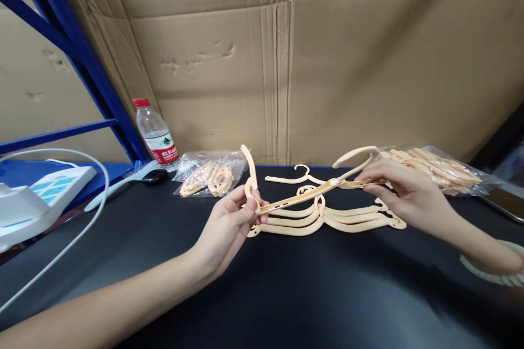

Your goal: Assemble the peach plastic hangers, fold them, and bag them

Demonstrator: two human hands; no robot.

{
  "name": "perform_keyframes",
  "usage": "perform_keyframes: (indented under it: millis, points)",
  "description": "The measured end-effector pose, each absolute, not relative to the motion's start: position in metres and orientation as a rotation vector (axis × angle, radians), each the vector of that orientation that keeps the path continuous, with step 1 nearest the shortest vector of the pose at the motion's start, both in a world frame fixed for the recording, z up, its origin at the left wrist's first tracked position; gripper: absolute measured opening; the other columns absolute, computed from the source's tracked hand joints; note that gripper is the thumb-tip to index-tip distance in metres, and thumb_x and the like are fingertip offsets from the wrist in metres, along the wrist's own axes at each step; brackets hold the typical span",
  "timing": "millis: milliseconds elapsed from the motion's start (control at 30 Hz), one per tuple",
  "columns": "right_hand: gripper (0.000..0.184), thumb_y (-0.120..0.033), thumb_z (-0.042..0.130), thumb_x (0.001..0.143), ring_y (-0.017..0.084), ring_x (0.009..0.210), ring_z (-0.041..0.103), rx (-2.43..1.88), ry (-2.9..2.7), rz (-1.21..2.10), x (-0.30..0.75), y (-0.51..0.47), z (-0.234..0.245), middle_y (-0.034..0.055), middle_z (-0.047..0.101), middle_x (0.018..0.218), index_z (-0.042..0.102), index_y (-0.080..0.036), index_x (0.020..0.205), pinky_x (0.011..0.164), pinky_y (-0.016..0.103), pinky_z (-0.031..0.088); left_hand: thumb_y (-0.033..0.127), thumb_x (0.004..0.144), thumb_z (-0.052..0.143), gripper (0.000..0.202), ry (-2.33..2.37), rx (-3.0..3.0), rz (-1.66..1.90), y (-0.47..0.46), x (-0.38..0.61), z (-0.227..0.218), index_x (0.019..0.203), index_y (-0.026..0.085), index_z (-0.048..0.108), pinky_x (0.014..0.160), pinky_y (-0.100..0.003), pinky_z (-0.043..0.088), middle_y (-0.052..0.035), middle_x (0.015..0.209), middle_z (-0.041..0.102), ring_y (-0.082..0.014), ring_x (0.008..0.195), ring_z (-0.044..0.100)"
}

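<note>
A: Far left of you, what's on record?

B: Blue frame, a white device with blue keys, a white cable looping down beside your left forearm; then a pale-handled item, its dark oval end near the red-capped bottle

A: And up to your left hand?

B: Clear bag of curved pieces just behind it; your thumb and fingers pinch the near end of the held hanger, a curved piece standing up from that same grip; whether the two are joined, cannot tell

A: Middle ground?

B: Held hanger slants up from your left hand to your right, raised in front of the dark table; below and behind it, a row of hangers overlapping, another hanger farther back

A: Your right hand?

B: Thumb and fingers pinching the hanger's other arm, its tip hidden; pale ribbed band at your wrist; bag of peach parts behind, dark flat slab at the far right
</note>
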State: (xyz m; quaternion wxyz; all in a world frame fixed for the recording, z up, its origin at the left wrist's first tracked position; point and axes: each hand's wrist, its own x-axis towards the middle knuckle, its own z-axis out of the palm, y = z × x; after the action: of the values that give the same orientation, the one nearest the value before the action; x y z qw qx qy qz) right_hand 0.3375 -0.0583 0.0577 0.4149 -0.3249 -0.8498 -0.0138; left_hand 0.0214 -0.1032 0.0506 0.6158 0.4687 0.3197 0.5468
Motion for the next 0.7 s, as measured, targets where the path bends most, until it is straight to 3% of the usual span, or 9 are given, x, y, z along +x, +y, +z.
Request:
perform_keyframes:
  millis: [467,700]
  points:
    - [0.012,-0.019,0.052,0.092,0.020,0.082,0.059,-0.864,-2.134,-0.075,0.321,-0.076,0.059,0.0050,0.064,0.090,0.061,-0.023,0.099,0.070,0.034,0.046,0.029,0.072,0.079,0.029,0.806,1.036,1.332,-0.094,0.018,0.040,0.071,0.017,0.053,0.057,-0.018,0.039,0.0043,0.064,0.051,-0.0080,0.059,0.047]
    - [0.011,-0.021,0.050,0.093,0.019,0.078,0.058,-0.985,-2.097,-0.063,0.317,-0.081,0.057,0.0049,0.063,0.088,0.060,-0.021,0.096,0.063,0.031,0.047,0.028,0.067,0.081,0.030,0.849,1.056,1.410,-0.098,0.019,0.044,0.074,0.017,0.054,0.057,-0.017,0.041,0.0036,0.068,0.056,-0.0076,0.059,0.052]
